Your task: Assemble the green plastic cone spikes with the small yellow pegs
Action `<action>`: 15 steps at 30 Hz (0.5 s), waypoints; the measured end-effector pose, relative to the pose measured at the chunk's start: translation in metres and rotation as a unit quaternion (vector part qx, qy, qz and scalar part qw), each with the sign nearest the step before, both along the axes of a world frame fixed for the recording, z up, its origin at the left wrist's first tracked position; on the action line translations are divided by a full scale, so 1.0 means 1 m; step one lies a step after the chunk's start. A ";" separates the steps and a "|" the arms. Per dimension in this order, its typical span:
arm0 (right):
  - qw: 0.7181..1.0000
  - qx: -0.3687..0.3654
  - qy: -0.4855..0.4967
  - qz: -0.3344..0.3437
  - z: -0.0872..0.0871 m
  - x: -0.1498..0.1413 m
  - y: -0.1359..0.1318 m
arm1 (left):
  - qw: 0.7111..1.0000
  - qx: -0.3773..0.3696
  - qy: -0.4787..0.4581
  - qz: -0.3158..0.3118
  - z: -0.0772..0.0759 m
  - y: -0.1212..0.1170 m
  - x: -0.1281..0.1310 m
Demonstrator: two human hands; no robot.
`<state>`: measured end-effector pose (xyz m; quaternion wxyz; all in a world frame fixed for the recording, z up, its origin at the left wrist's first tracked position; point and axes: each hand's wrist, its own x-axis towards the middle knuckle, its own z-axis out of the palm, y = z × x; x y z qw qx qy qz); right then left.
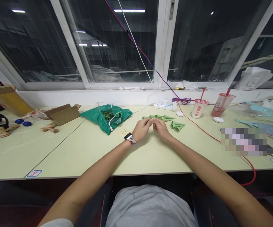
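The left hand (139, 130) and right hand (161, 128) are closed, fingertips pinched together on a small hidden item, just beside the green cone-shaped pieces (178, 126) on the pale green table (79, 157); a weak pinch could drop that item among those 2 clusters.

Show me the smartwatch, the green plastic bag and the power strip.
Smartwatch (128, 136): head view, on its black face.
Green plastic bag (96, 116): head view, on its left side.
Power strip (162, 106): head view, on its white top.
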<state>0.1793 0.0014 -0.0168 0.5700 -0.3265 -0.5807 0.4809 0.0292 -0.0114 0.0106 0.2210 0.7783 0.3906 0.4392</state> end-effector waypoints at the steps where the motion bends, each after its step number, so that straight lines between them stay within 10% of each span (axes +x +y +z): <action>1: 0.999 -0.022 0.021 0.019 -0.001 -0.002 0.000 | 0.999 0.022 0.026 0.020 0.000 -0.002 -0.002; 6: 0.994 -0.090 0.056 0.027 -0.004 -0.007 0.001 | 0.985 0.110 0.127 0.039 -0.002 -0.005 -0.005; 15: 0.998 -0.050 0.036 0.006 -0.004 -0.006 0.002 | 0.992 0.118 0.047 0.007 -0.007 0.011 -0.011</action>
